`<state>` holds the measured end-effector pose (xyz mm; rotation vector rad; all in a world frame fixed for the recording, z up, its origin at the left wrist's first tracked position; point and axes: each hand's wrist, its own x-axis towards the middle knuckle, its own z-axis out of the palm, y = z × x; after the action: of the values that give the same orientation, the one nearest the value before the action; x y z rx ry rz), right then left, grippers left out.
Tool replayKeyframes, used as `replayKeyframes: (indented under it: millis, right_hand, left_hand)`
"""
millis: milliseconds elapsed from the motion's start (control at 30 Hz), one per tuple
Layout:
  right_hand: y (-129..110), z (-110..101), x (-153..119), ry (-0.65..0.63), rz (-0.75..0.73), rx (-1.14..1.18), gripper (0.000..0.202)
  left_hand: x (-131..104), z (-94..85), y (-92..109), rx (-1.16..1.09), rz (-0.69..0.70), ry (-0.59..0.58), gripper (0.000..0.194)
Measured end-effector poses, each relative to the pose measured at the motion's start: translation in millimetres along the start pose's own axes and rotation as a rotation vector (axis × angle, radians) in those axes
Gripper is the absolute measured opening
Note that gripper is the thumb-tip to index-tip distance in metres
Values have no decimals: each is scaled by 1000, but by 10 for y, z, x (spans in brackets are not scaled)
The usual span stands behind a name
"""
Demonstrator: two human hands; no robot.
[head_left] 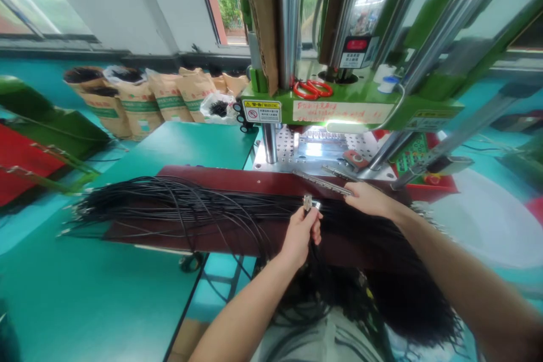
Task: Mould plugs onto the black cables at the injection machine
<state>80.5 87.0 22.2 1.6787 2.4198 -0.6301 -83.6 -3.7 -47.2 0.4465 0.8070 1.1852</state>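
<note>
My left hand (298, 236) is closed around a few black cables, whose metal connectors (307, 202) stick up above the thumb. To its right, my right hand (368, 199) grips the near end of a slim metal strip (322, 182) with a row of small notches or holes. A second, similar metal strip (339, 173) lies just behind it; whether my fingers touch that one too I cannot tell. Beneath both hands a large bundle of black cables (169, 198) stretches across a dark red board (203, 175).
Ahead stands a green press (365, 96) with steel columns and a perforated metal bed (284, 150). Red-handled scissors (313, 89) rest on its ledge. A green control panel (411, 155) is at right. Left are a green table (127, 288) and paper sacks (138, 104) of black material.
</note>
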Motion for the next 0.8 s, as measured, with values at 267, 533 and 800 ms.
replayKeyframes:
  millis: [267,533,800]
  right_hand:
    - [-254,698,-826,71,245,1470,27]
    - [-204,938,-875,334,228,1583,33]
    - [-224,939,-880,332,297,1548,42]
  left_hand:
    - [-97,87,-189,245,-41,-104,31]
    - [-91,183,-320,438,-58,-218,28]
    - [-91,191,-318,500,-40,-221,29]
